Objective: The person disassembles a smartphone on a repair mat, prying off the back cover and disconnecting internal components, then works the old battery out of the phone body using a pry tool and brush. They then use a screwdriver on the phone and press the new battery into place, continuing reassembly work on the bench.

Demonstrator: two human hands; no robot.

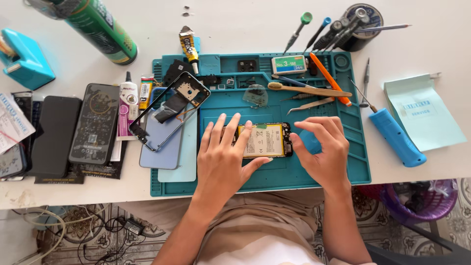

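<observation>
An opened phone (267, 141) with its yellow and white battery showing lies on the teal work mat (274, 105). My left hand (223, 159) lies flat over the phone's left half, fingers spread, thumb along its lower edge. My right hand (324, 149) is at the phone's right end, its fingers curled around a small blue object (310, 142) that is mostly hidden. A phone frame (169, 110) leans on a light blue back cover (162, 147) to the left.
Tweezers (309, 104), an orange pry tool (329, 78), a toothbrush (309, 89) and a small box (289, 64) lie on the mat's far side. Screwdrivers (338, 27) stand beyond. Dark phones (73, 127) lie left; a blue handle (397, 137) and notepad (422, 113) lie right.
</observation>
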